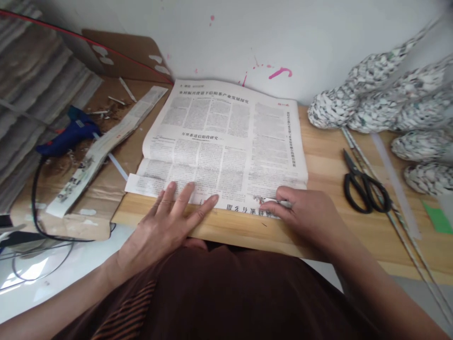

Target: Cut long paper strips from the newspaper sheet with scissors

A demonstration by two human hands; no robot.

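Observation:
A printed newspaper sheet (198, 127) lies on the wooden table against the wall. Its near edge is folded over into a strip. My left hand (173, 208) presses flat on that strip with fingers spread, holding nothing. On the right part of the same fold, my right hand (300, 208) is closed in a pinch, thumb and forefinger together. A small pale object shows between those fingers, too blurred to name. Black-handled scissors (364, 189) rest to the right of my right hand.
Woven paper bundles (382, 94) stand at the back right. Thin paper rods (399, 217) pass under the scissors. On cardboard (88, 210) at left lie a blue glue gun (69, 137) and folded paper strips (102, 151). Stacked paper (31, 94) rises beyond.

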